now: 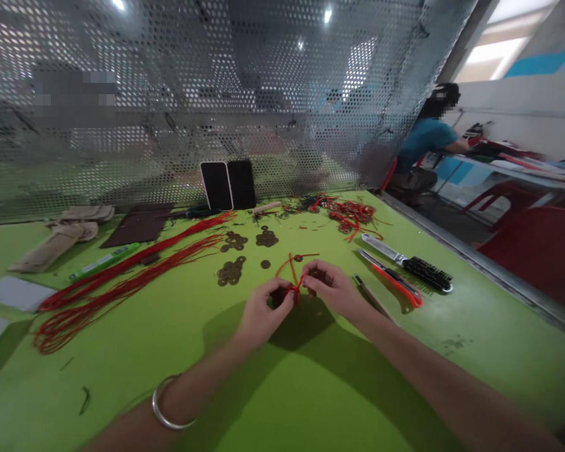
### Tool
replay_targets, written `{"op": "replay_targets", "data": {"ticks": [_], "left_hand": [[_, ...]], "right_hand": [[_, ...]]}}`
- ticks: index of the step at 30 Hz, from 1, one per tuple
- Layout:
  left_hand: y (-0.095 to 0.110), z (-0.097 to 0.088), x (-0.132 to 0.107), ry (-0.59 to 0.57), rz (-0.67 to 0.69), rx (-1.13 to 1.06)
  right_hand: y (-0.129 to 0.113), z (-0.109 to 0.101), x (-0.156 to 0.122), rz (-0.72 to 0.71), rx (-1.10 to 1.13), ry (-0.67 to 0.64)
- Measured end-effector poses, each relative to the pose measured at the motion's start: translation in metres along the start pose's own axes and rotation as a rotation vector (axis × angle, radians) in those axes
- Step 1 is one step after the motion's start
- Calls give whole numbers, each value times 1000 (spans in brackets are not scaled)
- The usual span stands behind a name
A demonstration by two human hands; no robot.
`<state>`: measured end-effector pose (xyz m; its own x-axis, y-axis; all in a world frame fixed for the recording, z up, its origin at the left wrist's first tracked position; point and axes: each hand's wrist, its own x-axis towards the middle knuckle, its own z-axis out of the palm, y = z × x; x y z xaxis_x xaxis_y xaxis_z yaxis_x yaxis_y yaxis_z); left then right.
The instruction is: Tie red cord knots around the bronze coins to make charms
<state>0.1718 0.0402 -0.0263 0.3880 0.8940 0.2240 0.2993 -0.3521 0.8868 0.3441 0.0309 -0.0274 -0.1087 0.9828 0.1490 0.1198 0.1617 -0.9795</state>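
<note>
Between my two hands is a red cord [294, 274], with loose ends reaching forward over the green table [282, 389]. My left hand [269, 309] pinches it between thumb and index finger, where it looks knotted or looped. My right hand [328, 286] pinches another stretch of the cord just to the right. Whether a coin sits inside the left-hand grip is hidden by the fingers. Beyond the cord ends lies one holed coin [298, 258], and a second coin [265, 264] rests to the left. Several more coins lie in piles [230, 271] farther left.
Long red cord bundles [136, 270] lie at left beside a green pen-like packet [104, 262]. At right are a brush [426, 271], an orange cutter [395, 282] and a thin tool [371, 295]. Two phones [217, 186] lean on the perforated metal screen [169, 144]. Another person [426, 141] sits beyond.
</note>
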Motion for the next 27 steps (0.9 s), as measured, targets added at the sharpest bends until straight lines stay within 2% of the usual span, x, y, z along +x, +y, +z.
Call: {"op": "replay_targets", "data": {"ticks": [5,9,19,23,26,27], "left_hand": [[-2,0,0,-9,-19,-2],[-1,-1,0,-3,-39,-10],[-5,-1,-1,-65,-89,-74],[-5,-1,0,-69,-106,-100],[-4,-1,0,-44,-111,-99],[-4,-1,0,-32,-116,-98]], "right_hand": [[0,-3,4,37,247,72],[-7,-11,7,93,387,211],[3,-58,27,140,774,605],[3,-71,30,129,773,760],[2,-69,28,4,615,854],[1,-65,25,-56,509,845]]}}
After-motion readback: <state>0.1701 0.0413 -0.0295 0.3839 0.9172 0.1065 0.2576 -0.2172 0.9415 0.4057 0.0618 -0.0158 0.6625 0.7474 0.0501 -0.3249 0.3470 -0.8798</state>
